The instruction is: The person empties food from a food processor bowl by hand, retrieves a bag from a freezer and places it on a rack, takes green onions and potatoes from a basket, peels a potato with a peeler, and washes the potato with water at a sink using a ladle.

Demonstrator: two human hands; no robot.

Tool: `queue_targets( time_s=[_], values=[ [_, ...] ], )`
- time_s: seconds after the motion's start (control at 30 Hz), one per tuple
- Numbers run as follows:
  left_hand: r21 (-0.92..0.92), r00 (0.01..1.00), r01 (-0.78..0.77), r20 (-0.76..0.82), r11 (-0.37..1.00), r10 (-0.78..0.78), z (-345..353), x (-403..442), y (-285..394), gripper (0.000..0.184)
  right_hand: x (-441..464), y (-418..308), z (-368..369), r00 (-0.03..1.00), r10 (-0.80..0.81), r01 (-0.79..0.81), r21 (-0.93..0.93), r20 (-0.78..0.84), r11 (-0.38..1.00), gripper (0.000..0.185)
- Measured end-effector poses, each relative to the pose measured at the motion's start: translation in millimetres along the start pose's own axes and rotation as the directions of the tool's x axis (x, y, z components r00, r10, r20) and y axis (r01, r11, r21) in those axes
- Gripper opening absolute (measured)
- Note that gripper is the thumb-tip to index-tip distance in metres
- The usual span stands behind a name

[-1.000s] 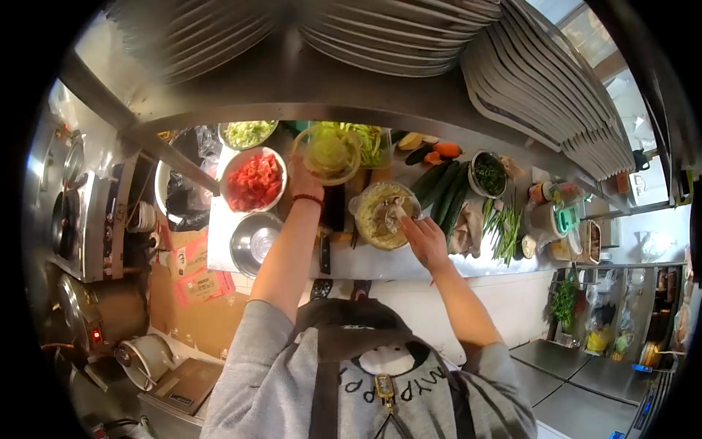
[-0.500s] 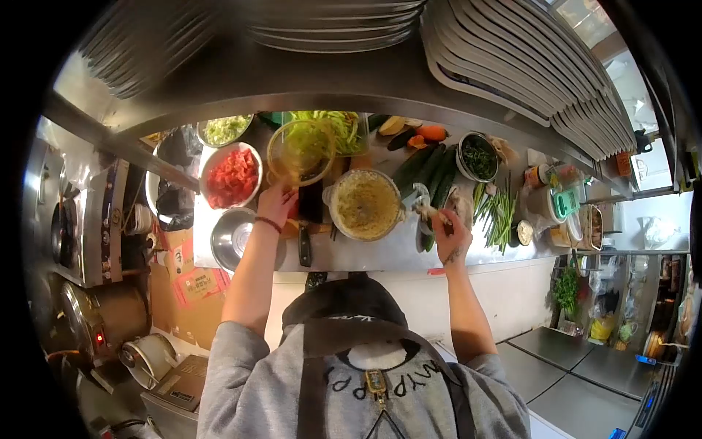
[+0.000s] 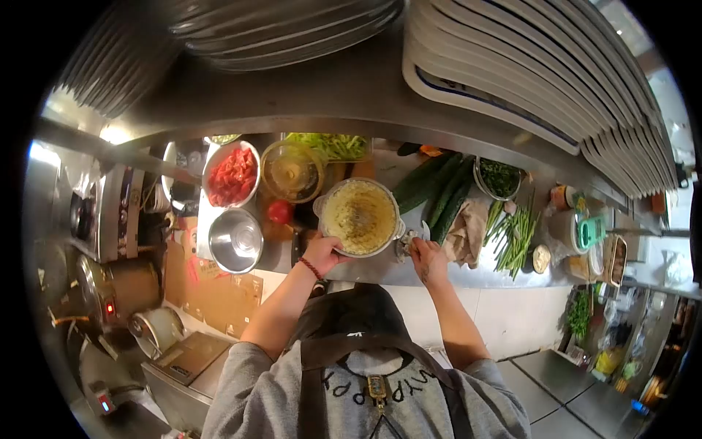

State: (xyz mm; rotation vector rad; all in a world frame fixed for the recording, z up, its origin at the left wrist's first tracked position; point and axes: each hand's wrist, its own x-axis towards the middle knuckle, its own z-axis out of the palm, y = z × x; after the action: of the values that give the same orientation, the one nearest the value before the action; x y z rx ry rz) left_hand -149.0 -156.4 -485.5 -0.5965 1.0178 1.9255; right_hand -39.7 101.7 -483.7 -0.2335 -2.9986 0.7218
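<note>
A round whitish chopper bowl (image 3: 319,207) with side lugs holds pale yellow minced garlic (image 3: 358,212). My left hand (image 3: 325,254) grips its near left rim, thumb over the edge. At the bowl's right side, my right hand (image 3: 428,261) is closed on a curved metal chopper blade (image 3: 425,231), its pale hub smeared with mince. Part of the blade is hidden by my fingers. Left of the chopper bowl stand a yellowish clear bowl (image 3: 292,172) and a red tomato (image 3: 279,212). Long green cucumbers (image 3: 447,197) lie to the right.
On the left are a bowl of cut tomatoes (image 3: 232,175) and a steel bowl (image 3: 235,240). A beige cloth (image 3: 465,233), scallions (image 3: 516,235) and a bowl of chopped greens (image 3: 499,178) sit on the right. A metal shelf (image 3: 292,113) with stacked plates overhangs the counter.
My left hand has left the yellowish bowl, now set down, and taken the chopper bowl's rim. My right hand has brought the blade lower and closer to the chopper bowl. The view has shifted.
</note>
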Motion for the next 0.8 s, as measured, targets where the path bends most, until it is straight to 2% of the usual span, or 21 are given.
queue_targets(
  time_s=[0.07, 0.1, 0.17, 0.2, 0.23, 0.3, 0.33, 0.37, 0.4, 0.43, 0.47, 0.5, 0.53, 0.57, 0.63, 0.67, 0.7, 0.73, 0.77, 0.8],
  values=[
    [0.022, 0.999, -0.004, -0.046, 1.000, 0.005, 14.6, -8.4, 5.3, 0.068, 2.7, -7.7, -13.5, 0.999, 0.020, -0.017, -0.063, 0.051, 0.998, 0.041],
    [-0.013, 0.997, 0.006, -0.074, 1.000, -0.007, 9.0, -10.8, 4.4, 0.065, 2.0, -17.8, -28.9, 0.997, 0.000, 0.003, -0.051, 0.071, 0.999, 0.041],
    [-0.083, 0.991, 0.020, -0.129, 0.996, -0.030, -1.8, -15.9, 2.7, 0.060, 6.4, -33.4, -56.9, 0.948, 0.304, -0.319, 0.261, 0.095, 0.911, 0.051],
    [0.193, 0.992, -0.124, 0.016, 0.973, 0.124, -9.6, -27.0, 3.8, 0.059, 9.7, -33.0, -58.3, 0.964, 0.253, -0.264, 0.419, 0.083, 0.869, 0.051],
    [0.435, 0.957, -0.279, 0.193, 0.856, 0.215, -17.6, -41.6, 2.9, 0.058, 9.7, -38.0, -58.5, 0.974, 0.214, -0.214, 0.563, 0.066, 0.798, 0.050],
    [0.608, 0.889, -0.447, 0.381, 0.657, 0.253, -20.6, -66.9, 2.4, 0.057, 20.3, -85.5, -80.9, 0.979, 0.167, -0.206, 0.629, 0.121, 0.750, 0.047],
    [0.348, 0.918, -0.374, 0.274, 0.860, 0.288, -15.7, -76.8, 5.2, 0.057, 24.3, -105.0, -84.7, 0.977, 0.146, -0.211, 0.620, 0.154, 0.755, 0.043],
    [0.229, 0.939, -0.310, 0.225, 0.923, 0.260, -22.3, -85.9, 12.0, 0.058, 26.7, -119.9, -85.6, 0.975, 0.127, -0.214, 0.611, 0.184, 0.762, 0.039],
    [0.095, 0.957, -0.249, 0.175, 0.964, 0.230, -28.9, -94.9, 19.0, 0.060, 26.8, -129.5, -75.0, 0.981, 0.133, -0.193, 0.686, 0.139, 0.701, 0.036],
    [-0.043, 0.972, -0.195, 0.124, 0.980, 0.199, -35.5, -103.8, 26.0, 0.061, 26.9, -139.1, -64.4, 0.986, 0.140, -0.163, 0.755, 0.095, 0.636, 0.033],
    [-0.274, 0.964, -0.158, 0.164, 0.949, 0.208, -48.7, -114.3, 31.6, 0.063, 30.2, -160.0, -66.7, 0.994, 0.090, -0.110, 0.660, 0.064, 0.743, 0.033],
    [-0.382, 0.958, -0.133, 0.188, 0.915, 0.217, -62.1, -123.6, 37.3, 0.063, 33.1, -180.8, -67.1, 0.998, 0.039, -0.054, 0.551, 0.040, 0.833, 0.032],
    [-0.483, 0.951, -0.100, 0.211, 0.870, 0.227, -75.4, -133.0, 43.3, 0.064, 37.3, -200.3, -63.2, 0.999, -0.027, 0.012, 0.519, 0.021, 0.855, 0.031],
    [-0.454, 0.926, -0.228, 0.172, 0.861, 0.336, -89.3, -140.7, 49.7, 0.068, 42.6, -213.6, -54.9, 0.999, -0.031, 0.020, 0.519, 0.013, 0.855, 0.031],
    [-0.380, 0.832, -0.474, 0.104, 0.794, 0.546, -117.0, -154.6, 63.0, 0.076, 54.0, -240.3, -32.5, 0.981, -0.061, -0.048, 0.537, 0.183, 0.842, 0.031],
    [-0.304, 0.798, -0.560, 0.052, 0.771, 0.600, -120.0, -169.9, 73.0, 0.079, 57.6, -261.6, -25.4, 0.991, -0.129, 0.095, 0.493, 0.035, 0.865, 0.035],
    [-0.301, 0.793, -0.567, 0.051, 0.766, 0.607, -125.6, -181.7, 82.6, 0.079, 62.2, -280.7, -18.7, 0.990, -0.136, 0.103, 0.497, 0.031, 0.862, 0.035],
    [-0.204, 0.746, -0.653, -0.005, 0.729, 0.666, -131.8, -191.2, 91.0, 0.080, 67.7, -298.6, -12.9, 0.992, -0.127, 0.079, 0.725, 0.012, 0.684, 0.037],
    [-0.098, 0.692, -0.722, -0.056, 0.685, 0.720, -139.7, -199.5, 96.1, 0.081, 71.0, -317.4, -8.1, 0.994, -0.110, 0.047, 0.893, 0.004, 0.447, 0.039],
    [-0.031, 0.698, -0.711, -0.145, 0.702, 0.701, -151.8, -205.1, 97.6, 0.083, 72.5, -346.3, -11.2, 0.971, -0.149, -0.131, 0.937, 0.187, 0.322, 0.039]
  ],
)
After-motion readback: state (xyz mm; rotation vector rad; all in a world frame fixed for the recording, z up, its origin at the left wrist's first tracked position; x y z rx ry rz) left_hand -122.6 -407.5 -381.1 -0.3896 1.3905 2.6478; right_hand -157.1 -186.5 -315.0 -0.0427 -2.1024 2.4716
